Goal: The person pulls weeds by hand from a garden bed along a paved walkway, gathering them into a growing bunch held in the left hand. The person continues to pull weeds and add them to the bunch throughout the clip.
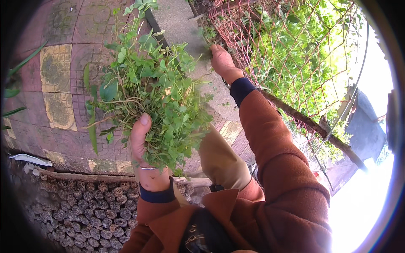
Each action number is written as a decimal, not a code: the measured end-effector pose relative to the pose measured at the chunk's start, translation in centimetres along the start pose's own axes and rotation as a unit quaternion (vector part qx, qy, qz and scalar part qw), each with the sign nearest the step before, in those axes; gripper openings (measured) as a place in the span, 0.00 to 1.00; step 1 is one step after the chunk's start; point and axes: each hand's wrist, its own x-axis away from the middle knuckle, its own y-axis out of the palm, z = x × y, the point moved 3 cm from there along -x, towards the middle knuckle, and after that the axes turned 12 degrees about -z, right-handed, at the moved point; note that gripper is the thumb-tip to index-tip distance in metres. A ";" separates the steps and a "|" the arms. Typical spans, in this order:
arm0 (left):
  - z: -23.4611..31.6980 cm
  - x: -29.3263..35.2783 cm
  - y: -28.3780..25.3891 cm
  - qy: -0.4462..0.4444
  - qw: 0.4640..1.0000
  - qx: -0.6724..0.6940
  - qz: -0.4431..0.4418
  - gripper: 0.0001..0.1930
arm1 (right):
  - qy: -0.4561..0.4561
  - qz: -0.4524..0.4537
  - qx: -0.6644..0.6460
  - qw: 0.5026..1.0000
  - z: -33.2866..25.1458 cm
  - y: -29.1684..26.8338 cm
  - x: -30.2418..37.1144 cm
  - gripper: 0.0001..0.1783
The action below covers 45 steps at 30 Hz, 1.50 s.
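My left hand [143, 143] is closed around a big bunch of leafy green weeds [164, 105], with clover-like leaves, long pale stems and some stringy roots. The thumb lies across the stems; the other fingers are hidden beneath the bunch. Stretched out ahead, my right hand [223, 63] is at the foot of a red net fence [291, 55], over the edge of a grey concrete kerb [181, 25]. Its fingers look bent together beside small green plants [208, 33] growing there. What they hold, if anything, cannot be made out.
Green plants [287, 71] grow thickly behind the netting. A wooden pole [303, 120] runs along the fence's bottom, near my right sleeve. Patterned red and yellow tiles [59, 67] pave the left. Round dark pieces [93, 211] are stacked at the lower left.
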 end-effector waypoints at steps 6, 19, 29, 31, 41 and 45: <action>0.1 0.1 -0.6 -0.008 1.000 -0.013 0.011 0.23 | -0.010 -0.087 0.061 0.994 2.6 3.3 7.1 0.16; -0.4 0.2 0.5 -0.014 0.999 -0.042 0.012 0.24 | 0.073 0.000 -0.032 0.997 0.6 0.3 0.6 0.32; 0.2 0.0 3.0 -0.033 0.996 0.030 -0.074 0.24 | 0.063 -0.159 0.046 0.984 2.6 -0.9 -2.6 0.17; 0.0 -0.5 3.4 -0.037 0.994 0.047 -0.087 0.24 | 0.078 -0.194 0.083 0.974 3.4 -1.0 -3.2 0.16; 0.1 0.0 0.3 -0.020 0.999 -0.023 0.023 0.24 | 0.094 -0.214 0.187 0.954 1.8 -0.1 -3.8 0.13; 0.0 0.0 0.2 -0.030 0.999 -0.006 0.018 0.23 | 0.093 -0.210 0.175 0.957 1.7 -0.4 -3.7 0.14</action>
